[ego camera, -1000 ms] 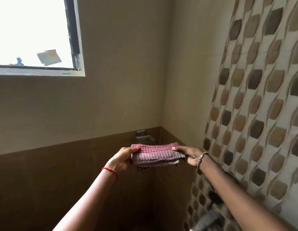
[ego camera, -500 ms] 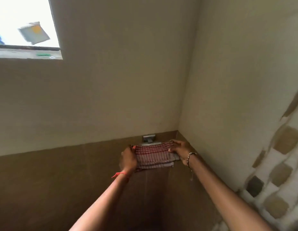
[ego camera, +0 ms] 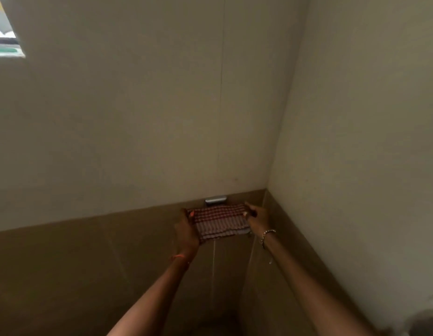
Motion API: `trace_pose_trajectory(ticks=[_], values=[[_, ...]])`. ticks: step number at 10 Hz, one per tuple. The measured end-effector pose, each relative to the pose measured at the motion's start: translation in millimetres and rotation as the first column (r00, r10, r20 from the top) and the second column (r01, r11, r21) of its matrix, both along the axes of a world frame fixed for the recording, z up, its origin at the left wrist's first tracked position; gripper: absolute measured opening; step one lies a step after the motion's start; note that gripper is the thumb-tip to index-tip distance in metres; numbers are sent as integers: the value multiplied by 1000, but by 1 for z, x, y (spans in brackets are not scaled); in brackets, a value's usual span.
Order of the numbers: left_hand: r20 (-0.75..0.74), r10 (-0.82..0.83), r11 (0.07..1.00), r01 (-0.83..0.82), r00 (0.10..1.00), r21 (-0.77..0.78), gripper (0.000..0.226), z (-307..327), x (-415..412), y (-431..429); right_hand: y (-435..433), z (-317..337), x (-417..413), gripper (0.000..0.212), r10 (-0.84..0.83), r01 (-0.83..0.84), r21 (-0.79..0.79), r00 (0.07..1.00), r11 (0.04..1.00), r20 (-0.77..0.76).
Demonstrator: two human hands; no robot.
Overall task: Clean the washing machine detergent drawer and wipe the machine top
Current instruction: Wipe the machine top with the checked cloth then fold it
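A folded red-and-white checked cloth [ego camera: 219,220] is held out flat at arm's length, just under a small metal wall bracket [ego camera: 216,200] in the corner. My left hand [ego camera: 186,230] grips the cloth's left end, with an orange thread round that wrist. My right hand [ego camera: 256,215] pinches the right end; a beaded bracelet hangs on that wrist. The cloth's front edge hangs a little below my hands. No washing machine or detergent drawer is in view.
Two beige walls meet in a corner [ego camera: 267,187] right of the cloth, with a brown tiled band [ego camera: 89,263] below. A window corner [ego camera: 4,42] shows at the top left.
Both hands have carried the cloth forward and up to the metal bracket in the corner. The view has swung right and closer, so the patterned tile wall and most of the window have gone.
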State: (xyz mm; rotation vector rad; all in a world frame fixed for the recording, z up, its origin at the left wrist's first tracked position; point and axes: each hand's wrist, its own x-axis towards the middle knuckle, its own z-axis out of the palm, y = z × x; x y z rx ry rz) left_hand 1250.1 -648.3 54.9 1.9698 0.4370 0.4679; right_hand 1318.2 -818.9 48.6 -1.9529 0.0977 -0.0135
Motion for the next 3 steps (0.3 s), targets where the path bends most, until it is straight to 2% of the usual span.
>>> trace_pose_trajectory(ticks=[1,2,3], values=[[3,30,999,-30,1000,-13,21,-10,2,-2,-2,-8,0,39,46,-47,-40,999,998,-21],[-112,-6,1000,7,994,5,29,-16,3,6,-7,-13,-2,38,149,-163,-144,984,976,-101],[-102,-13,999,18,995,46,28,-16,-10,15,-11,-4,-11,39,192,-217,-232,974,948,-123]])
